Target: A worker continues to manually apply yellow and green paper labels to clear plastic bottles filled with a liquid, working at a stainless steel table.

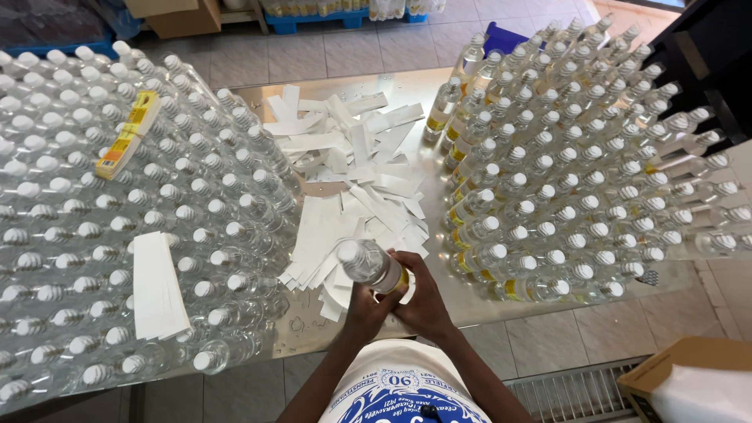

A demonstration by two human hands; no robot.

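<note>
On the far left I see a big crowd of clear plastic bottles with white caps covering that side of the desk. A stack of yellow labels lies on top of them towards the back, and a stack of white strips rests on the caps nearer to me. Moving right, a loose heap of white paper strips sprawls over the bare middle of the shiny metal desk, running from the far edge down to my hands.

At the near edge, in the middle, I hold one bottle tilted with its white cap pointing up and to the left. My left hand is closed around its lower body from the left, and my right hand is wrapped round it from the right, fingers pressed on what looks like a yellow label, though most of that is hidden under the fingers. The two hands touch each other around the bottle, just above the paper heap's near fringe.

To the right stands a second crowd of capped bottles, these with yellow labels on their sides. At the bottom right corner, on the floor, sits a cardboard box.
</note>
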